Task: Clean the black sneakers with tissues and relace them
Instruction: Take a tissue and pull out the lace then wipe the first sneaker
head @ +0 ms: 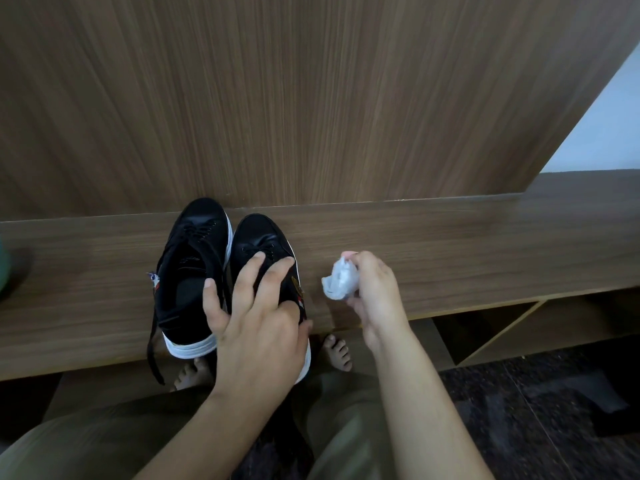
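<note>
Your left hand (258, 306) lies spread over the right-hand sneaker (258, 239) at the centre of the frame, fingers open and draped across the laces and collar, pressing it down, not pinching it. Your right hand (372, 292), just right of that shoe, is closed around a crumpled white tissue (341, 278), which faces the shoe's outer side across a small gap. Both sneakers stand side by side and touching on the wooden ledge (450, 247), long axes running from the lower centre up toward the back panel (311, 98), toes nearly against it and heels over the ledge's near edge. The left-hand sneaker (194, 258) trails a loose lace (152, 348) down past that edge. The wipe likely runs leftward from the tissue onto the shoe's side, so the right hand is the nearer one. To the right the ledge is bare and gives room; the panel blocks anything pushed forward, and a nudge toward you could tip a heel off.
</note>
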Motion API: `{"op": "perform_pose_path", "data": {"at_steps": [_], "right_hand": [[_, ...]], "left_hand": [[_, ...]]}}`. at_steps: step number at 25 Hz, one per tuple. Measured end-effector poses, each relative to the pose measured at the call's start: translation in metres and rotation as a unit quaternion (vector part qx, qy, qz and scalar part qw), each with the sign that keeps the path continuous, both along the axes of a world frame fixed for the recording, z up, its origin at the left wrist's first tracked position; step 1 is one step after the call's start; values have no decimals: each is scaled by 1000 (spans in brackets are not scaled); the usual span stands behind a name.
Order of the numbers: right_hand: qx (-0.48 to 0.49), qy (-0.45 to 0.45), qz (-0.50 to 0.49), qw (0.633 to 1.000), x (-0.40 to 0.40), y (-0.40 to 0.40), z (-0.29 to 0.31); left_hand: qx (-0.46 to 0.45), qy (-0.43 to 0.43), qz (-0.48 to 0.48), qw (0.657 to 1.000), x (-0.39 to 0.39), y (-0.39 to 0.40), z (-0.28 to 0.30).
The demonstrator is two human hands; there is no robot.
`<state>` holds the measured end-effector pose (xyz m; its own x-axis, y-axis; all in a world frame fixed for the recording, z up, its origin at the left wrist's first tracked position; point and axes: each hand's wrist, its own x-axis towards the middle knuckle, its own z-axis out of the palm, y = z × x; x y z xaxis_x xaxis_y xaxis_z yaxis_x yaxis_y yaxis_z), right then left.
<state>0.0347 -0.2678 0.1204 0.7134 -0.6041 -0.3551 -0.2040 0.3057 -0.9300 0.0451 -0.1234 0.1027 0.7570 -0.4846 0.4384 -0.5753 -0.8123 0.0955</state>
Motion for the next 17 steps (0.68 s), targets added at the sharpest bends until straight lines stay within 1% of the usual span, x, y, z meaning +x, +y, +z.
{"op": "perform_pose_path", "data": {"at_steps": [1,2,3,5,6,7,8,9,10,11,12,13,14,15,16,17], "right_hand": [[32,-23,0,999,0,-1,2],[33,-47,2,998,-1,-1,4],[7,-70,5,998,-1,-1,5],[-78,-117,13,990,-4,2,8],[-125,-137,25,982,-7,5,9],[-178,-152,46,971,-9,9,9],[-245,-153,72,955,-12,14,7],[-328,-143,97,929,-14,22,2],[-422,-133,112,890,-14,30,-6],[-511,-126,113,843,-13,39,-16],[-581,-124,111,797,-8,45,-25],[-624,-131,106,763,-1,46,-32],[-646,-139,100,744,12,40,-35],[-649,-140,89,742,29,31,-35],[-634,-128,78,758,49,18,-32],[-607,-100,70,786,68,4,-25]], "left_hand": [[-46,-5,-18,999,4,0,-2],[-115,5,-39,993,10,2,-3],[-194,41,-63,978,16,5,-3],[-329,139,-108,928,27,14,-4],[-375,178,-113,903,30,18,-7],[-403,206,-109,885,32,21,-12],[-416,223,-106,875,33,22,-17],[-416,229,-105,874,33,22,-23],[-412,232,-106,875,32,22,-29],[-410,235,-107,875,32,23,-34],[-408,237,-109,875,32,25,-37],[-403,233,-113,878,32,27,-39],[-394,224,-117,884,33,28,-40],[-384,215,-121,890,33,29,-40],[-377,211,-124,893,34,29,-40],[-374,215,-121,894,34,29,-40]]}}
